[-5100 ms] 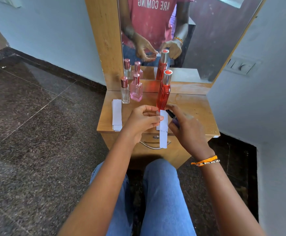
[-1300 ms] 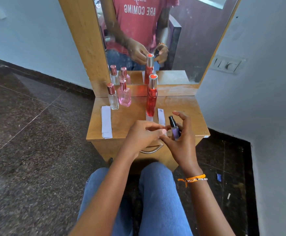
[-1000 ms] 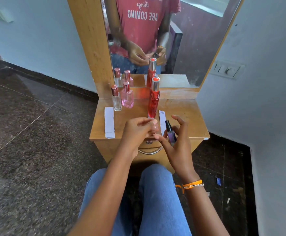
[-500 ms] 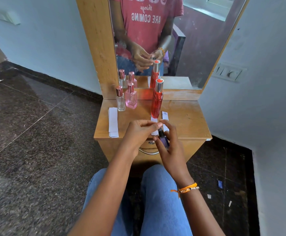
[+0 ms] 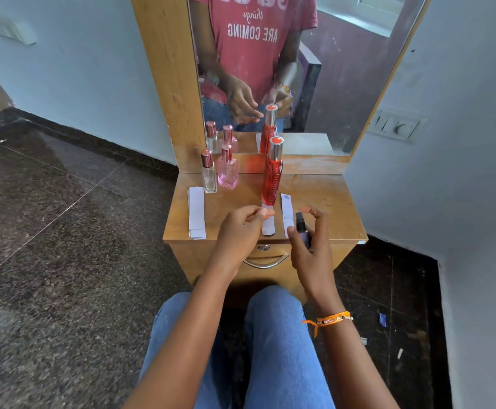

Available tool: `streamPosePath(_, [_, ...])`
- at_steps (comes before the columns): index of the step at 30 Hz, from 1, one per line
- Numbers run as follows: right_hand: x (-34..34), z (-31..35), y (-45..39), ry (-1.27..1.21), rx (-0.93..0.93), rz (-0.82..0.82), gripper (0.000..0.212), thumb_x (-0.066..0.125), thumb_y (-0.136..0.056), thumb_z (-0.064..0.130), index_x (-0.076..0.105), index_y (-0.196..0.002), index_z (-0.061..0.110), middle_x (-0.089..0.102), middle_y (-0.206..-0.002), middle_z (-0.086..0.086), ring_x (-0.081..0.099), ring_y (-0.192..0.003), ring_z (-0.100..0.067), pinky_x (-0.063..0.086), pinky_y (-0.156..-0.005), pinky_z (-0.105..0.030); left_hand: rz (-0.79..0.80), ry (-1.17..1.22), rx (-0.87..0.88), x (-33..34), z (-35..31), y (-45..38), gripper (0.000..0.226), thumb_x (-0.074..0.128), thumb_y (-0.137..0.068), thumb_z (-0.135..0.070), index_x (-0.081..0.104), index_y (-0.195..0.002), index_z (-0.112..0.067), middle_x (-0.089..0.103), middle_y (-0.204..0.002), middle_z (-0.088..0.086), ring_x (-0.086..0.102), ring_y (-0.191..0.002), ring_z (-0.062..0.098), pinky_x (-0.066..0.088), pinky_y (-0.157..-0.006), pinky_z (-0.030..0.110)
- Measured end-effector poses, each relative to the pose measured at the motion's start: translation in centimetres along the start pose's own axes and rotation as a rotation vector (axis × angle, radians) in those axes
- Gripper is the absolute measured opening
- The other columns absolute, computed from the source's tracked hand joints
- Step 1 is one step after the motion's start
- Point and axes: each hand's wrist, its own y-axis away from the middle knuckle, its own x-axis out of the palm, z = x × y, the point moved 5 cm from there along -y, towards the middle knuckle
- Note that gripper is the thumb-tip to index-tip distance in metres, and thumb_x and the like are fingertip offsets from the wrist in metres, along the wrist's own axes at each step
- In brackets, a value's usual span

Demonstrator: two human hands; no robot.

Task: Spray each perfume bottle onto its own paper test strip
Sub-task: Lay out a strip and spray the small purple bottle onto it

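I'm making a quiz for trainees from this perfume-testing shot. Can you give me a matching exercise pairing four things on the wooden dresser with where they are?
Things:
1. tall red bottle with silver cap
2. small purple spray bottle
3. stack of white paper strips
4. square pink glass bottle

Places:
A. held in the right hand
B. left edge of the dresser top
C. beside the clear bottle
D. standing on one strip's far end

Pairs: 1-D, 2-A, 3-B, 4-C
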Motion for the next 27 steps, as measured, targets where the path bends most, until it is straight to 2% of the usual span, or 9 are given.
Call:
streamPosePath(3, [-0.7, -0.4, -1.7, -0.14, 0.084, 0.019, 0.045, 0.043, -0.092, 0.001, 0.028, -0.122, 0.031, 0.043, -0.078, 0.002, 0.042, -0.06, -0.013, 0.041, -0.057, -0.023, -0.015, -0.221, 0.105, 0.3, -0.1, -0.2, 0.021, 0.05, -0.093, -0.021, 0.069, -0.103, -0.022, 0.064, -0.106, -0.008, 0.058, -0.094, 0.01, 0.043, -0.08, 0.023])
streamPosePath(5, [-1.1, -0.7, -3.1, -0.133, 0.1, 0.038, 0.048, 0.038, -0.09, -0.005, 0.025, -0.125, 0.025, 0.048, -0.088, -0.004, 0.049, -0.071, -0.013, 0.044, -0.067, -0.024, -0.005, -0.283, 0.128, 0.7, 0.1, -0.1, 0.02, 0.053, -0.092, -0.02, 0.069, -0.104, -0.021, 0.064, -0.105, -0.006, 0.057, -0.091, 0.009, 0.043, -0.078, 0.022])
streamPosePath(9, [-1.6, -0.7, -5.8, -0.064, 0.035, 0.007, 0.03, 0.045, -0.091, -0.007, 0.04, -0.112, 0.014, 0.06, -0.1, -0.003, 0.06, -0.09, -0.01, 0.046, -0.079, -0.026, 0.003, -0.325, 0.136, 1.1, 0.4, -0.1, 0.018, 0.055, -0.09, -0.018, 0.07, -0.099, -0.021, 0.065, -0.101, -0.004, 0.058, -0.086, 0.009, 0.043, -0.076, 0.021])
streamPosePath(11, [-1.6, -0.7, -7.3, -0.055, 0.021, -0.006, 0.025, 0.052, -0.089, -0.005, 0.048, -0.101, 0.016, 0.061, -0.1, 0.002, 0.063, -0.092, -0.006, 0.049, -0.078, -0.028, -0.003, -0.326, 0.129, 1.2, 0.6, -0.2, 0.017, 0.056, -0.089, -0.018, 0.07, -0.097, -0.021, 0.065, -0.1, -0.005, 0.058, -0.086, 0.009, 0.045, -0.077, 0.021])
streamPosePath(14, [-1.3, -0.7, -9.5, -0.025, -0.051, 0.02, 0.026, 0.06, -0.083, -0.005, 0.051, -0.085, 0.019, 0.06, -0.092, -0.001, 0.059, -0.086, -0.016, 0.049, -0.077, -0.037, -0.033, -0.309, 0.102, 0.8, 1.0, -0.5, 0.015, 0.059, -0.088, -0.02, 0.071, -0.096, -0.022, 0.067, -0.097, -0.006, 0.057, -0.078, 0.002, 0.041, -0.067, 0.009])
streamPosePath(16, [-0.9, -1.0, -10.4, 0.001, -0.058, 0.019, 0.031, 0.062, -0.081, -0.007, 0.051, -0.078, 0.022, 0.06, -0.088, -0.004, 0.054, -0.081, -0.018, 0.047, -0.076, -0.036, -0.047, -0.267, 0.073, 0.4, 1.4, -0.8, 0.014, 0.059, -0.088, -0.02, 0.071, -0.095, -0.021, 0.068, -0.097, -0.006, 0.055, -0.074, -0.004, 0.041, -0.066, 0.007])
streamPosePath(18, [-0.7, -1.4, -10.9, 0.028, -0.053, 0.02, 0.03, 0.06, -0.082, -0.008, 0.053, -0.081, 0.022, 0.061, -0.088, -0.006, 0.055, -0.081, -0.016, 0.048, -0.078, -0.038, -0.057, -0.243, 0.057, -0.1, 1.6, -0.9, 0.015, 0.059, -0.088, -0.022, 0.072, -0.096, -0.02, 0.068, -0.096, -0.007, 0.054, -0.074, -0.006, 0.042, -0.07, 0.014])
streamPosePath(23, [-0.1, -2.1, -11.0, 0.051, -0.043, 0.076, 0.03, 0.057, -0.083, -0.009, 0.058, -0.091, 0.02, 0.067, -0.094, -0.013, 0.061, -0.089, -0.014, 0.05, -0.086, -0.034, -0.067, -0.212, 0.05, -0.8, 1.7, -1.2, 0.016, 0.059, -0.088, -0.023, 0.073, -0.097, -0.021, 0.068, -0.096, -0.009, 0.054, -0.077, -0.008, 0.039, -0.068, 0.008])
streamPosePath(27, [0.1, -2.6, -11.2, 0.062, -0.053, 0.095, 0.029, 0.058, -0.083, -0.008, 0.059, -0.095, 0.019, 0.067, -0.094, -0.004, 0.063, -0.091, -0.013, 0.05, -0.086, -0.031, -0.055, -0.203, 0.045, -0.8, 1.5, -1.0, 0.017, 0.058, -0.089, -0.023, 0.072, -0.1, -0.021, 0.067, -0.098, -0.01, 0.053, -0.079, -0.008, 0.039, -0.069, 0.008])
